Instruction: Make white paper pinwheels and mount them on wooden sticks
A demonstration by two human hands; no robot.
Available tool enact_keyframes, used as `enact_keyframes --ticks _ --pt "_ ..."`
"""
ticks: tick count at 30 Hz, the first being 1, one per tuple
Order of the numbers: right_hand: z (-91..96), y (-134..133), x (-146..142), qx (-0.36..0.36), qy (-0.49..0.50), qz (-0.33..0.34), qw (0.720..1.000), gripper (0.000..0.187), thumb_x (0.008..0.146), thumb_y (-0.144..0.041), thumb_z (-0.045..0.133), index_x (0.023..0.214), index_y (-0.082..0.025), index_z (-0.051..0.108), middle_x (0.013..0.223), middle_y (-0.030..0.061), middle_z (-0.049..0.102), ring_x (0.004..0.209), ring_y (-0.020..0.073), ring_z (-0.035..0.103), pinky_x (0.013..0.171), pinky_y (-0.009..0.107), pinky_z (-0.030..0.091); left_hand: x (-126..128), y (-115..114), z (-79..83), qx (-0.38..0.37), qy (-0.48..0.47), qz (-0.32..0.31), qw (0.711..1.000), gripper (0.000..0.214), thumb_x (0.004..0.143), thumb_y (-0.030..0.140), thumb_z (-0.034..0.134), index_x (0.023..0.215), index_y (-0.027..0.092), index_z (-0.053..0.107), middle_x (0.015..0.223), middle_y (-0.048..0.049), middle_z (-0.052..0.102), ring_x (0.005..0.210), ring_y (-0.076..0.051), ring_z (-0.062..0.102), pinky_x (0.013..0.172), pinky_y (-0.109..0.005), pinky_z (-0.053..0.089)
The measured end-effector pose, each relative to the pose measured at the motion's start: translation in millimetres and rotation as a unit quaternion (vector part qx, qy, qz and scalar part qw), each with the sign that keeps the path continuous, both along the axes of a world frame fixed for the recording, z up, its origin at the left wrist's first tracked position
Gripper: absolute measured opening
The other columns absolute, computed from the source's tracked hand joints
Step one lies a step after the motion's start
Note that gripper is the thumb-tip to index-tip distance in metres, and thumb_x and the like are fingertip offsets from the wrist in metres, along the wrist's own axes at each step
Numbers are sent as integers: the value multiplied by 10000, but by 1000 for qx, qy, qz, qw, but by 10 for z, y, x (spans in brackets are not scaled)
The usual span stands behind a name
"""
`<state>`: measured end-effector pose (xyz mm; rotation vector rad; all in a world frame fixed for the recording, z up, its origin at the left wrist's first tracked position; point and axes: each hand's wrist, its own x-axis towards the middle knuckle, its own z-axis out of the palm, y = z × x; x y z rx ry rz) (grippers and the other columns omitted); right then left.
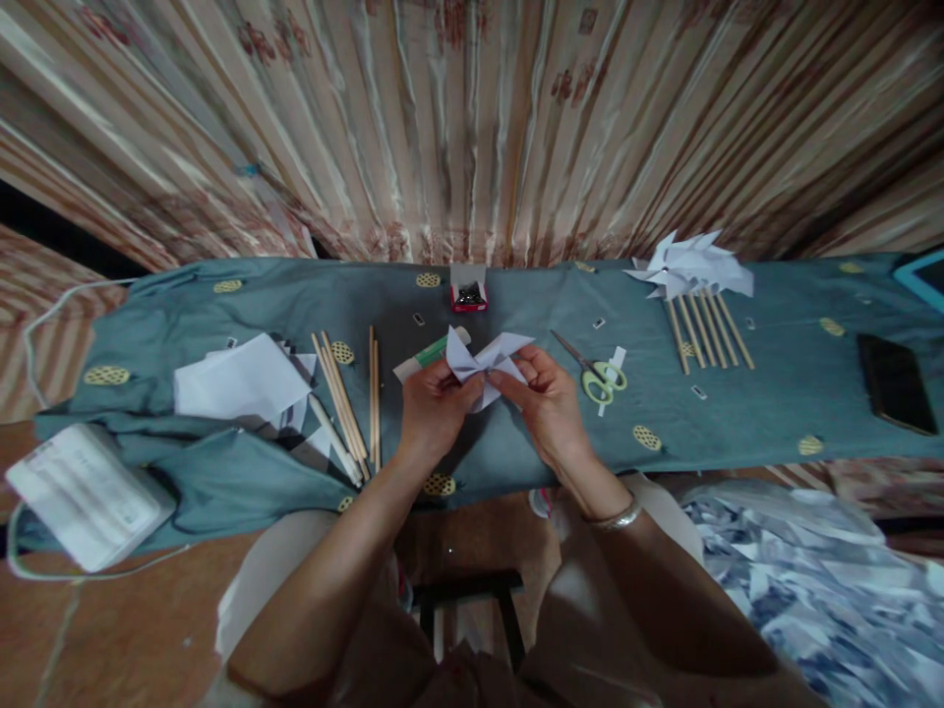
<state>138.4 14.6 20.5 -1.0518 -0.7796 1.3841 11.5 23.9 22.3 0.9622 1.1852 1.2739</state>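
A white paper pinwheel [502, 350] with folded blades is held over the near middle of the table. My left hand [437, 405] pinches it from the left, and my right hand [552, 405] grips it from the right. Both thumbs press near its centre; whether a pin sits there I cannot make out. Just behind my left hand lies a green and white tube or stick [432, 354], partly hidden. Green-handled scissors [594, 376] rest right of my right hand. Beyond the pinwheel stands an open red box [470, 295] of small dark shiny pieces.
White paper sheets [232, 382] and wooden sticks [340, 398] lie to the left, with a white pen [335, 442]. Finished pinwheels [697, 267] on sticks are piled at right, near a black phone [896, 383]. A white box [92, 497] with a cable stands far left.
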Motion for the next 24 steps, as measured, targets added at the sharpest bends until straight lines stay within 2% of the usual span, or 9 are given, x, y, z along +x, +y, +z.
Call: enact_keyframes --ticks 7,14,24 --pt "-15 19 -7 -1 10 9 1000 383 635 -333 875 961 -260 689 823 -36 755 786 167 696 786 315 564 -33 4 -41 47 56 -10 997 94 679 245 752 754 190 761 726 -15 742 647 -163 643 629 -267 496" --pt "5 17 -9 -15 25 11 999 334 607 -333 888 859 -245 687 791 -42 745 707 137 665 723 275 552 -57 -15 -37 39 93 -15 995 111 706 242 741 796 185 772 746 -23 749 679 -185 660 669 -282 506" --pt "7 18 -14 -30 42 9 999 321 579 -326 902 782 -232 673 756 -49 722 677 119 637 711 267 533 -63 -14 -34 37 114 -9 993 101 701 241 750 782 184 773 725 -16 741 682 -184 657 686 -284 515"
